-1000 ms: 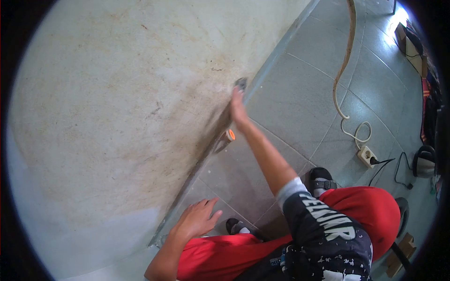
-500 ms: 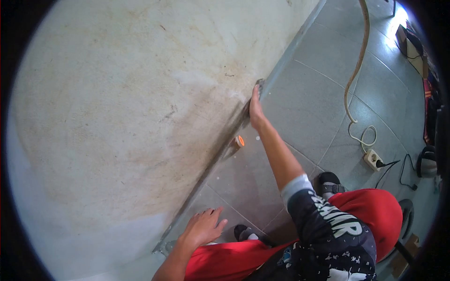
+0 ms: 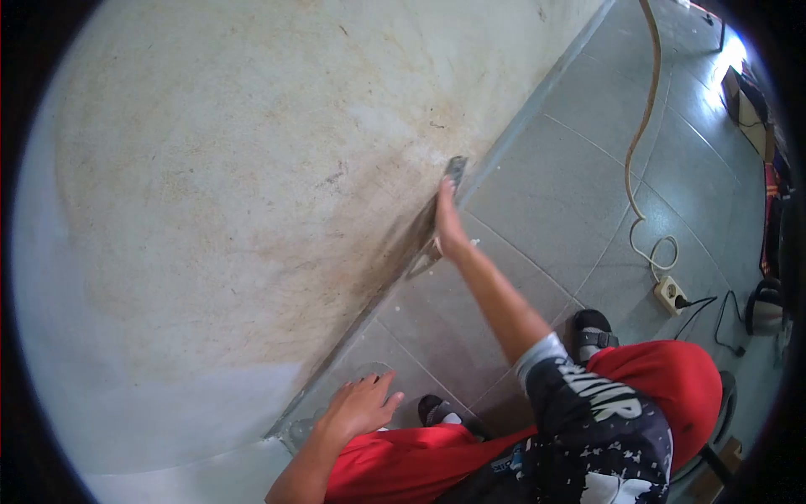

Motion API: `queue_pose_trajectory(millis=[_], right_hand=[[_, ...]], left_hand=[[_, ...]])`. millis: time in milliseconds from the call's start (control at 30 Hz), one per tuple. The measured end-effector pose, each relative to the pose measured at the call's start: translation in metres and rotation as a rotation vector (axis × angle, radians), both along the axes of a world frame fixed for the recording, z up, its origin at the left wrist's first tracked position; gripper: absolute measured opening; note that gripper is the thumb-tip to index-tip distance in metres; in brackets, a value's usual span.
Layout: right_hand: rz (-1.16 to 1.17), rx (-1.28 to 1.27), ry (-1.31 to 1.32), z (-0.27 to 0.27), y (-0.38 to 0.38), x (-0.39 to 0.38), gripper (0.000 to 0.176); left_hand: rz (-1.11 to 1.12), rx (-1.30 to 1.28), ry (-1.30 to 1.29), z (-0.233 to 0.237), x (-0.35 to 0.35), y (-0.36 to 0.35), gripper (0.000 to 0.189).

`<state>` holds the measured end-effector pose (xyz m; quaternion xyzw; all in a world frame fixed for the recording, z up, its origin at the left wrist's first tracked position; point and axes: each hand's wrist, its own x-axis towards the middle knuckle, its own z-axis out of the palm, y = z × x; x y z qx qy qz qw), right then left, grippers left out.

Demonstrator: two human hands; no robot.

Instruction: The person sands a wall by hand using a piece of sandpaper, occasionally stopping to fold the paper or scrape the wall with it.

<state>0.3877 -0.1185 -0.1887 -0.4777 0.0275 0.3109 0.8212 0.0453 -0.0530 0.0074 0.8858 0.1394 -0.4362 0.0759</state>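
Observation:
My right hand (image 3: 449, 220) reaches out to the foot of the wall (image 3: 252, 168), fingers stretched along a long, flat grey tool (image 3: 456, 169). The tool's far end shows beyond my fingertips, against the wall, and a pale grey part appears below my palm near the floor. The hand covers its middle, so its exact kind is hidden. My left hand (image 3: 363, 406) is held low over my red-trousered leg (image 3: 403, 462), palm down with fingers apart and nothing in it.
Grey floor tiles (image 3: 554, 185) meet the wall along a slanting edge. To the right, a cable (image 3: 642, 126) runs down towards a white power socket (image 3: 669, 294) with a black plug. A rounded appliance (image 3: 762, 309) and a box (image 3: 750, 118) stand at the far right.
My right hand has drawn back slightly along the wall's foot, showing more of the tool's far end. The orange round piece below the hand no longer shows. My left hand is almost still.

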Motion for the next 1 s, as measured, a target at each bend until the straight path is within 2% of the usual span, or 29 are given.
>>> queue_pose_trajectory(millis=[100, 167, 333, 467, 533, 633, 733, 933, 1000], right_hand=[[-0.058, -0.150, -0.094, 0.010, 0.032, -0.033, 0.110], [-0.077, -0.203, -0.108, 0.011, 0.032, -0.045, 0.110], [-0.012, 0.220, 0.128, 0.037, -0.013, 0.004, 0.105], [-0.043, -0.091, -0.146, 0.045, 0.031, -0.047, 0.103], [-0.060, -0.159, -0.185, 0.042, 0.036, -0.044, 0.103], [-0.119, -0.144, -0.105, 0.019, 0.021, 0.011, 0.102], [-0.111, -0.027, 0.027, 0.018, 0.001, 0.043, 0.100], [-0.044, -0.257, -0.346, 0.057, 0.028, -0.060, 0.101], [-0.117, -0.313, -0.323, 0.027, 0.032, -0.015, 0.100]], left_hand=[[-0.047, 0.009, 0.001, 0.002, -0.003, 0.003, 0.055], [0.037, -0.041, -0.068, 0.005, -0.003, 0.004, 0.057], [0.037, 0.001, -0.079, 0.015, -0.011, 0.005, 0.057], [0.011, 0.001, -0.054, 0.003, -0.019, 0.014, 0.056], [0.040, -0.024, -0.048, 0.007, -0.016, 0.012, 0.056], [0.074, -0.055, -0.070, 0.013, -0.016, 0.019, 0.056], [0.084, -0.045, -0.084, 0.016, -0.017, 0.017, 0.056], [0.063, -0.102, -0.037, 0.001, 0.001, 0.017, 0.055], [0.041, -0.113, -0.018, 0.002, 0.006, 0.018, 0.055]])
